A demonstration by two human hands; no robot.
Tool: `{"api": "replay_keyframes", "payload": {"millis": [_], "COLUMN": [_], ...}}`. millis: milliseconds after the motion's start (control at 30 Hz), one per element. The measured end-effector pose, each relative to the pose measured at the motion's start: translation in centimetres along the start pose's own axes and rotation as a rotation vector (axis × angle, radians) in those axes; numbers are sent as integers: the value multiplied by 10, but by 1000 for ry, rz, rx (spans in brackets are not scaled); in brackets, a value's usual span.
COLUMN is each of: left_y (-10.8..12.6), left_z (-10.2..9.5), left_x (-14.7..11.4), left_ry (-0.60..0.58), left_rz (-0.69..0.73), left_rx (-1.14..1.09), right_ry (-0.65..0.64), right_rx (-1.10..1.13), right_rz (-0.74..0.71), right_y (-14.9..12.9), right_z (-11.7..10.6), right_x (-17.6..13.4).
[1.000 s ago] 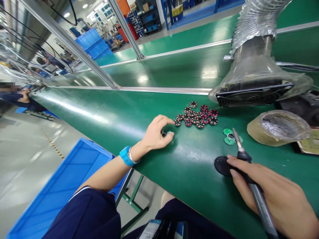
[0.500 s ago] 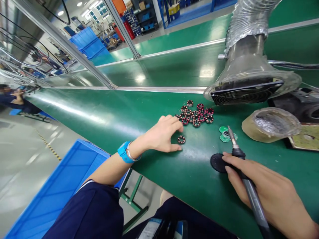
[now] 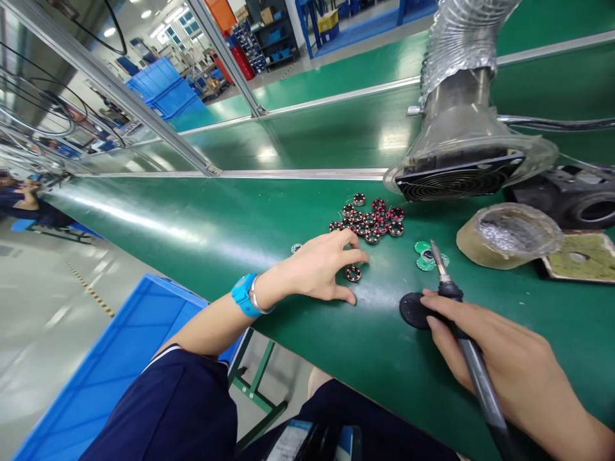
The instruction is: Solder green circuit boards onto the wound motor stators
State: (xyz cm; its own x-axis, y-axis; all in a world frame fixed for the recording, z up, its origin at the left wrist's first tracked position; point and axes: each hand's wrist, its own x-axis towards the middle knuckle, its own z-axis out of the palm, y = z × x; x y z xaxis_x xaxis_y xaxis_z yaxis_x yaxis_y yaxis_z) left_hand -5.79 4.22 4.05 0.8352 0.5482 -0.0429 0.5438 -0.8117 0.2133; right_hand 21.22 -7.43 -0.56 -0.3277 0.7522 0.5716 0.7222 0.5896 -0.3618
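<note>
My left hand (image 3: 323, 266) reaches over the green bench with its fingers spread around a single copper-wound motor stator (image 3: 353, 279). Whether the fingers touch that stator cannot be made out. Just beyond them lies a group of similar stators (image 3: 369, 219), some copper, some reddish. In my right hand (image 3: 512, 355) is a soldering iron (image 3: 480, 371), its tip pointing up and away from me. A black disc (image 3: 411, 310) lies by the right fingertips, partly covered by them. Near the iron's tip sit several small round green circuit boards (image 3: 423, 248).
A tan cup-like roll (image 3: 485, 246) stands at the right, beside a yellowish sponge tray (image 3: 583, 256) and a dark stand (image 3: 567, 195). An extraction hood (image 3: 446, 134) hangs above the bench. A blue crate (image 3: 125, 346) is at lower left. Another person (image 3: 22, 202) sits far left.
My left hand has moved slightly toward me and right, its fingers now reaching over the single stator. The right hand still holds the soldering iron. The whole view has shifted a little.
</note>
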Motion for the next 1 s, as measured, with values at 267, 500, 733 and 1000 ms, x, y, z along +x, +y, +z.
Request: {"api": "replay_keyframes", "payload": {"millis": [267, 500, 733, 1000], "left_y": [16, 68, 55, 32], "left_z": [10, 49, 46, 36], "left_x": [13, 41, 37, 38], "left_ry": [71, 186, 201, 157], "left_rz": [26, 84, 173, 421], "left_rx": [-66, -197, -334, -131], "right_ry": [11, -11, -18, -5], "right_rx": [-55, -47, -36, -9], "right_rz": [113, 152, 132, 164], "right_y": [-4, -1, -1, -4], "right_z": [1, -2, -1, 1], "right_x": [2, -1, -4, -2]}}
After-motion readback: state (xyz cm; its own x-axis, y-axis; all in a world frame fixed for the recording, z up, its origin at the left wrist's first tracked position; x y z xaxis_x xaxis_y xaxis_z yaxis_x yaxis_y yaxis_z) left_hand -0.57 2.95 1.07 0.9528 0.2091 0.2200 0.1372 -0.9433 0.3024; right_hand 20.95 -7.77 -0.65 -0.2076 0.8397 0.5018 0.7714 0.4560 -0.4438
